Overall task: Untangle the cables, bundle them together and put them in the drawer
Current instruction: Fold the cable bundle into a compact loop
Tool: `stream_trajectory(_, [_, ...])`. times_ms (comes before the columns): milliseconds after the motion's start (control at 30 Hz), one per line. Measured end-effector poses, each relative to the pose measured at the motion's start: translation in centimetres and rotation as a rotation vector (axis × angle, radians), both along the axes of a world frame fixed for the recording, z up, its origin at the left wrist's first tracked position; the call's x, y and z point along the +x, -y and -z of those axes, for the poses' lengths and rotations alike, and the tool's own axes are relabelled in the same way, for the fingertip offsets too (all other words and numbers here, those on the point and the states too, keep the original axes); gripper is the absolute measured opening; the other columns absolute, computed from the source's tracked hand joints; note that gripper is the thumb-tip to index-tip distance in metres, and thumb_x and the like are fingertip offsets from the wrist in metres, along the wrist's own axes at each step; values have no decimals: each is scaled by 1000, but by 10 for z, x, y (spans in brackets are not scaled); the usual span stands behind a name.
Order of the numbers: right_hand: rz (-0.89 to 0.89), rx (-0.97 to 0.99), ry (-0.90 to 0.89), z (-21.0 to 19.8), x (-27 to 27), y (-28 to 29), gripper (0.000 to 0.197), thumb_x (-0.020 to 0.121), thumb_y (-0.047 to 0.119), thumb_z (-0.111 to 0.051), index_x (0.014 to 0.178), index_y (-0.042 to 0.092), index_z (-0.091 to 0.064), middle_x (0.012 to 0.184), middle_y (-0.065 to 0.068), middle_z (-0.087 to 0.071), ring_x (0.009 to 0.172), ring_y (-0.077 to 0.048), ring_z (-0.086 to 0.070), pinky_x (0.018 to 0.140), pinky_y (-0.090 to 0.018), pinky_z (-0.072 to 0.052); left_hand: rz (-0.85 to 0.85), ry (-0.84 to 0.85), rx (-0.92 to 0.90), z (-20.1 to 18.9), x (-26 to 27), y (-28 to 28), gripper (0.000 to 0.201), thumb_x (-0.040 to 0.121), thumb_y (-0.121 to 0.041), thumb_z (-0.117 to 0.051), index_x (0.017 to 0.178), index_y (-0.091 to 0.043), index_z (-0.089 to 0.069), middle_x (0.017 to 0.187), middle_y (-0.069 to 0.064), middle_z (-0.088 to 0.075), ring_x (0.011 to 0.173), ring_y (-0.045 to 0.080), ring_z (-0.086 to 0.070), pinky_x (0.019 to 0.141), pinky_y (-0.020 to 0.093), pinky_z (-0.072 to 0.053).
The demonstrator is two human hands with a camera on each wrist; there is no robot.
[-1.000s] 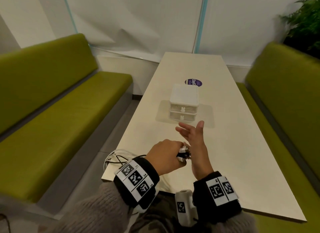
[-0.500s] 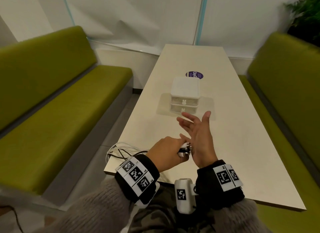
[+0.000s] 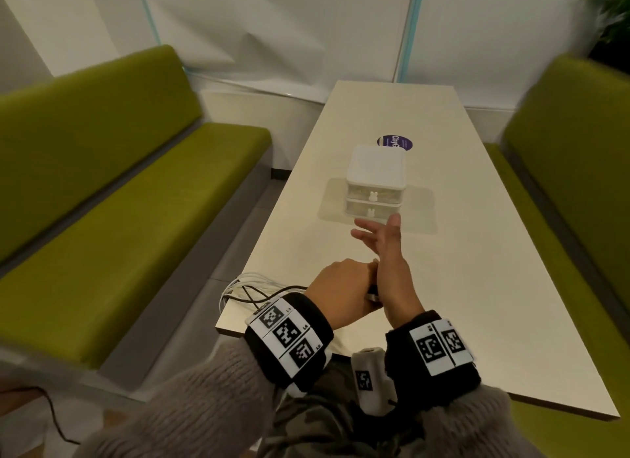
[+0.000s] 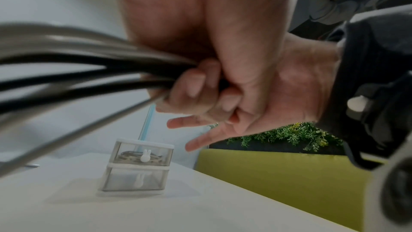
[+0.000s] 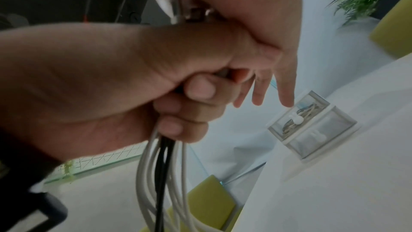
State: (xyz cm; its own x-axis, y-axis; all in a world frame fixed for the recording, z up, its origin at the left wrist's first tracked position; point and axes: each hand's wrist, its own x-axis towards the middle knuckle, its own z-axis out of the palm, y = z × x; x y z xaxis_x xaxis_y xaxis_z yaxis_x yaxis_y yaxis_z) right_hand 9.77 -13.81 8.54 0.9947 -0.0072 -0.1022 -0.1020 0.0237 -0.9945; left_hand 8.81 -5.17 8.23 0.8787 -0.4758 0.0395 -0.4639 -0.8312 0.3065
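1. The left hand (image 3: pixel 341 289) is clenching its fingers (image 4: pixel 196 84) around the gathered cables (image 3: pixel 254 287) at the surface's (image 3: pixel 477 287) 7 o'clock corner, loops trailing off the edge.
2. The right hand (image 3: pixel 388 263), flat and empty, has turned edge-on against the plug ends since a second ago, likely squaring the bundle.
3. At 12 o'clock, the drawer unit (image 3: pixel 375 185) is sitting shut: upper drawer (image 4: pixel 142 154) holding what look like bands, lower drawer (image 4: pixel 133 179) seemingly empty.

The head view looks down and forward along the table (image 3: pixel 477 287) from its near end; both wrist views sit low and close, facing far; all three share the drawer unit (image 3: pixel 375 185) (image 4: pixel 138 165) (image 5: pixel 312 126).
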Motion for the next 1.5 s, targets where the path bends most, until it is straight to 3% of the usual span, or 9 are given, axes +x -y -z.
stream_trajectory(367, [-66, 141, 99, -24, 16, -11, 58, 98, 53, -10, 130, 24, -49, 137, -1, -52, 129, -11, -43, 110, -34, -28, -162, -28, -411, -37, 24, -36, 19, 84, -15, -64, 72, -18, -50, 67, -5, -56, 65, 13, -52, 59, 17, -38])
stream_trajectory(733, [-692, -157, 169, -15, 25, -100, 51, 91, 19, -62, 137, 20, -41, 142, 6, -47, 133, -6, -39, 108, -27, -34, -352, -48, -870, -71, 44, -145, 28, 92, -8, -53, 66, -12, -41, 48, -11, -38, 40, 3, -33, 43, 14, -30])
stream_trajectory(933, [-809, 19, 250, -25, 34, -163, 23, 100, 10, -42, 115, -3, -53, 108, -11, -64, 95, -3, -60, 86, -13, -46, -403, -9, -919, -78, 29, -188, 31, 93, -8, -53, 65, -12, -40, 49, -8, -37, 36, 2, -32, 38, 13, -28])
stream_trajectory(1033, [-865, -21, 252, -32, 40, -189, 30, 103, 17, -33, 91, 5, -58, 90, -15, -63, 84, -27, -65, 80, -23, -49, -411, 102, -843, -86, 23, -211, 17, 92, -12, -55, 77, -3, -53, 62, -3, -47, 45, -3, -40, 46, 9, -32])
stream_trajectory(1133, [-927, 24, 248, -35, 41, -217, 36, 104, 22, -30, 79, 11, -53, 71, -5, -56, 72, -20, -58, 69, -20, -46, -462, 177, -932, -90, 22, -236, 34, 90, -28, -59, 96, 6, -62, 85, 13, -60, 58, -2, -56, 54, 12, -44])
stream_trajectory(1267, [-916, 290, 125, -43, 47, -249, 33, 105, 21, -30, 83, 6, -50, 65, 1, -53, 61, -11, -50, 63, -23, -44, -509, 40, -1114, -76, 22, -270, 92, 50, -81, -63, 117, -19, -52, 121, 31, -54, 103, 45, -57, 59, 50, -54])
stream_trajectory(1333, [-866, 359, 97, -52, 54, -263, 29, 105, 21, -31, 91, 4, -51, 68, 2, -58, 65, -9, -56, 65, -22, -47, -495, -64, -1188, -61, 22, -280, 109, 43, -80, -66, 128, -17, -41, 121, 22, -56, 96, 24, -61, 63, 29, -55])
stream_trajectory(1433, [-820, 387, 34, -60, 57, -275, 31, 105, 23, -30, 84, 7, -48, 64, 1, -52, 59, -9, -53, 62, -21, -47, -527, -128, -1231, -40, 20, -284, 106, 48, -75, -71, 123, -4, -47, 116, 24, -58, 113, 27, -59, 101, 39, -45])
stream_trajectory(1500, [-794, 372, -19, -62, 53, -277, 29, 105, 23, -29, 87, 8, -48, 63, 0, -47, 54, -9, -50, 55, -20, -46, -506, -136, -1233, -32, 18, -286, 90, 55, -71, -70, 112, -4, -50, 93, 9, -62, 94, 20, -64, 88, 33, -51])
